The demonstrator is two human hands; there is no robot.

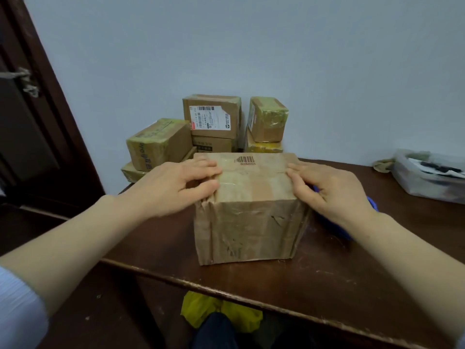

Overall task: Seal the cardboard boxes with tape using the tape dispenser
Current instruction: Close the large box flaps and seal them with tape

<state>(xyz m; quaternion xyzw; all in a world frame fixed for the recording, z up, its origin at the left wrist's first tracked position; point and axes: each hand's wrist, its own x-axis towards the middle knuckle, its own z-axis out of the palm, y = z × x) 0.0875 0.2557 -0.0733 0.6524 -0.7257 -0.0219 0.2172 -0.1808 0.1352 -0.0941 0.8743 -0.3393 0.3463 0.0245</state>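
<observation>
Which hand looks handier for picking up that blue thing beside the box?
The right hand, probably. It rests on the right top edge of the cardboard box, directly over the blue object, possibly the tape dispenser. The left hand presses the box's far side and could steady it.

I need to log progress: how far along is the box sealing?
Done: the stacked boxes by the wall look taped. In hand: the left hand and right hand press the top edges of the front box, which already carries tape. The blue object behind the right hand may be the dispenser. What is left is unclear.
</observation>
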